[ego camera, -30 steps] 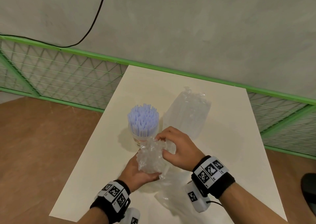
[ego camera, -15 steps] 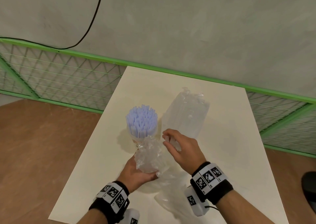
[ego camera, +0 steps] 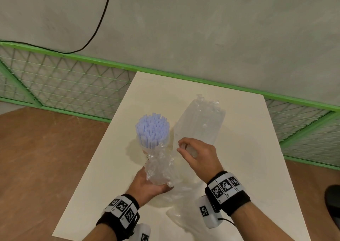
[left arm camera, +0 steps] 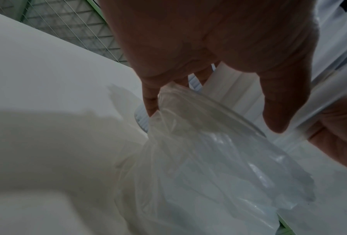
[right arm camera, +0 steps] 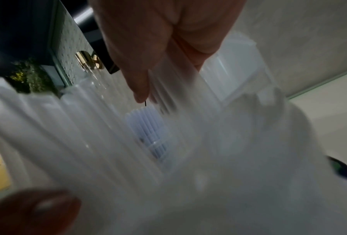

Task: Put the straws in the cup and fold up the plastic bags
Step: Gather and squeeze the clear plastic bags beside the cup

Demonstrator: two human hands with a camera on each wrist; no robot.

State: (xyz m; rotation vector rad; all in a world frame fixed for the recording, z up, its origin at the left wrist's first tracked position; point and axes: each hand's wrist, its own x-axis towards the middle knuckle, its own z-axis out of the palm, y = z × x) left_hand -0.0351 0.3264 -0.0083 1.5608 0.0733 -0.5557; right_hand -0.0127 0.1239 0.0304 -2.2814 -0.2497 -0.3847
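A clear cup [ego camera: 147, 148] packed with pale blue-white straws [ego camera: 152, 130] stands left of the table's middle. Just in front of it my left hand [ego camera: 147, 185] grips a crumpled clear plastic bag [ego camera: 161, 167] from below, its top touching the cup. My right hand [ego camera: 185, 148] is apart from that bag, to its right, fingers curled round a small bunch of translucent straws [ego camera: 189, 149]. In the right wrist view these straws [right arm camera: 88, 127] fan out below the fingers [right arm camera: 140, 89], blurred. In the left wrist view my fingers [left arm camera: 150, 101] curl round the bag [left arm camera: 208, 159].
A second clear bag [ego camera: 200, 123] with straws in it lies behind my right hand. More loose clear plastic [ego camera: 182, 217] lies near the front edge of the cream table [ego camera: 248, 167]. A green mesh fence [ego camera: 64, 86] runs behind, with wooden floor on both sides.
My right hand has left the top of the crumpled bag and moved right and slightly back, now holding straws. The left hand has kept its grip on the bag.
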